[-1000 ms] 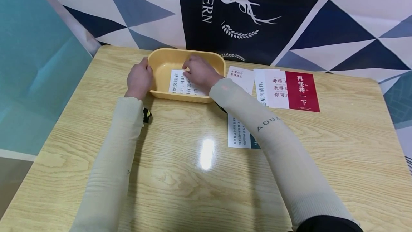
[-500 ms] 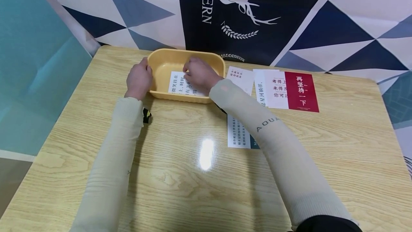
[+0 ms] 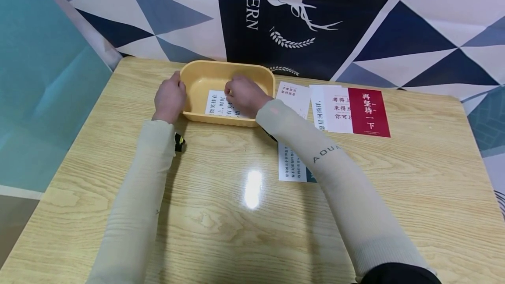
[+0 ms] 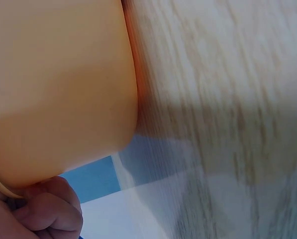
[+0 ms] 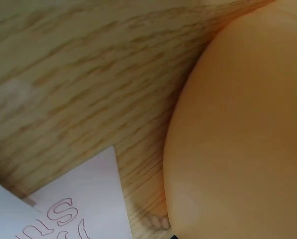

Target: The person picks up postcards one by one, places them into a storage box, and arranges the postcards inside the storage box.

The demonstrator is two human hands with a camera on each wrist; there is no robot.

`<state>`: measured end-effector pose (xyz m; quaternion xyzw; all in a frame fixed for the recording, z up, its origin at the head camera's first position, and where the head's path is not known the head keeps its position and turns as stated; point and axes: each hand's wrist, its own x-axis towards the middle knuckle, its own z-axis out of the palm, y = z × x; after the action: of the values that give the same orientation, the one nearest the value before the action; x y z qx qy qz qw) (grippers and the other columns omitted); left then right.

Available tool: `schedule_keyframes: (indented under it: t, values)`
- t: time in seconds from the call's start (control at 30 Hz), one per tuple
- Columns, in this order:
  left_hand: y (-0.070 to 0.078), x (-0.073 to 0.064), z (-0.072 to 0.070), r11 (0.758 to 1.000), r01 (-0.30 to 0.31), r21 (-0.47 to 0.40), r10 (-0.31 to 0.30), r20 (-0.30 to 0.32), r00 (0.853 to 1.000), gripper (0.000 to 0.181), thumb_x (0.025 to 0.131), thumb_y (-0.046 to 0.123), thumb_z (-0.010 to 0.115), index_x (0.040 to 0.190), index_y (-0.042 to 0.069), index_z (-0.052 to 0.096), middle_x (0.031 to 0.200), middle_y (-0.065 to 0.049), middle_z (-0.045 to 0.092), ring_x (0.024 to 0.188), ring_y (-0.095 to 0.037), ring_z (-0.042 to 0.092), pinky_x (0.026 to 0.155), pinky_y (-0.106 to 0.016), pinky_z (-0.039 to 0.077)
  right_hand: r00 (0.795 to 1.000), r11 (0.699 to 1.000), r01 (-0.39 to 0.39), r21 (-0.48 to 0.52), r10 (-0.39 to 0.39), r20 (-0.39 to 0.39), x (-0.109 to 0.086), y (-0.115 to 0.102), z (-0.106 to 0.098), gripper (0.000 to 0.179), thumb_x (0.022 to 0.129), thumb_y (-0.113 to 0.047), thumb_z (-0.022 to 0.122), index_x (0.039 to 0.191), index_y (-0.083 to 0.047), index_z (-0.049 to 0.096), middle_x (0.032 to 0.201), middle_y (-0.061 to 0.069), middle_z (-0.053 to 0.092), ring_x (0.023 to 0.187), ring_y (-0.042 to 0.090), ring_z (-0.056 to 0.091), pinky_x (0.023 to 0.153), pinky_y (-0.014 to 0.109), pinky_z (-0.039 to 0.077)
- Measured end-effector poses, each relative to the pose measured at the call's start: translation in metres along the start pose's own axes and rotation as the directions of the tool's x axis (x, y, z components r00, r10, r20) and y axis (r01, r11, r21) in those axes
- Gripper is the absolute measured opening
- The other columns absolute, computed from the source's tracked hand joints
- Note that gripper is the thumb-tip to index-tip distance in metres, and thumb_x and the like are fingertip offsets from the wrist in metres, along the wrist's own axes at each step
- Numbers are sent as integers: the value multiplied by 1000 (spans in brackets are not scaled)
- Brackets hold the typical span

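Left sleeve point(image 3: 128, 214): reached forward from the lower edge of the head view, nearly straight, leaning slightly to the right.
Left hand point(image 3: 169, 99): gripped the left end of the yellow box point(image 3: 197, 84), with its fingers folded about the rim, as the left wrist view also showed.
Right sleeve point(image 3: 335, 179): slanted forward and leftward across the table point(image 3: 221, 227), bringing the wrist over the box's right-hand end.
Right hand point(image 3: 246, 95): dipped inside the box, back of the hand uppermost, fingers curled inward at the lettered card point(image 3: 214, 103); its fingertips were hidden, so whether they pinched the card could not be told.
Lettered card: white with black print, situated within the box toward its near side, partly covered by the right hand.
Yellow box: rested on the table near its far edge, between the two hands' wrists.
Cards outside: a pink-lettered card point(image 3: 295, 95) lay just right of the box, a red card point(image 3: 370, 112) farther right, and a green-banded card point(image 3: 292, 163) nearer, partly hidden by the right sleeve.
Backdrop point(image 3: 185, 8): patterned cloth beyond the table.
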<state>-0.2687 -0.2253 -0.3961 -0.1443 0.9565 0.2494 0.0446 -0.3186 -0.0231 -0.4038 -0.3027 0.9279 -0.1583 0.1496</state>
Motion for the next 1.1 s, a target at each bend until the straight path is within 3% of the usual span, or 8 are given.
schedule_keyframes:
  t: [0.17, 0.37, 0.53, 0.7, 0.9, 1.1]
  values:
    - [3, 0, 1, 1000, -14, -7, 14, -14, 1000, 49, 102, 23, 24, 150, 11, 21, 130, -22, 53, 88, -31, 55, 72, -40, 45, 1000, 1000, -5, -4, 5, 13, -6, 3, -3, 24, 95, -22, 45, 106, -12, 64, 101, 0, 51, 95, 16, 46, 89, 29, 40]
    - [4, -1, 2, 999, -41, -14, 40, -39, 998, 48, 102, 22, 25, 149, 11, 26, 125, -24, 56, 90, -34, 56, 73, -44, 45, 1000, 998, 7, -55, -6, 18, -15, 9, -13, 27, 93, -24, 47, 110, -12, 64, 106, 3, 53, 99, 19, 47, 96, 33, 38]
    - [3, -2, 0, 999, -41, -26, 40, -37, 999, 49, 102, 22, 24, 149, 12, 25, 128, -24, 54, 92, -35, 55, 75, -45, 44, 1000, 997, 6, -79, -6, -5, -24, 14, -24, 26, 91, -24, 51, 109, -12, 64, 104, 4, 53, 96, 20, 47, 92, 33, 39]
    - [1, -5, -1, 999, -41, -16, 41, -35, 999, 49, 101, 21, 24, 149, 11, 25, 125, -26, 54, 95, -37, 55, 77, -49, 44, 999, 997, 8, -82, -11, -35, -38, 13, -33, 23, 91, -26, 53, 107, -13, 65, 99, 3, 52, 91, 19, 47, 86, 33, 41]
    - [1, -5, -1, 998, -62, -19, 61, -50, 997, 46, 100, 19, 25, 145, 10, 33, 119, -27, 57, 99, -39, 56, 82, -51, 44, 998, 999, -9, -52, 5, -61, -57, 12, -41, 24, 92, -28, 54, 109, -15, 65, 104, 2, 52, 93, 18, 47, 87, 33, 43]
    - [0, -4, -1, 998, -61, -25, 60, -30, 998, 47, 101, 20, 25, 147, 10, 29, 121, -27, 56, 103, -39, 55, 84, -52, 44, 994, 999, 16, -37, -20, -106, -80, 16, -46, 26, 92, -31, 55, 110, -14, 64, 106, 2, 54, 90, 19, 48, 84, 33, 44]
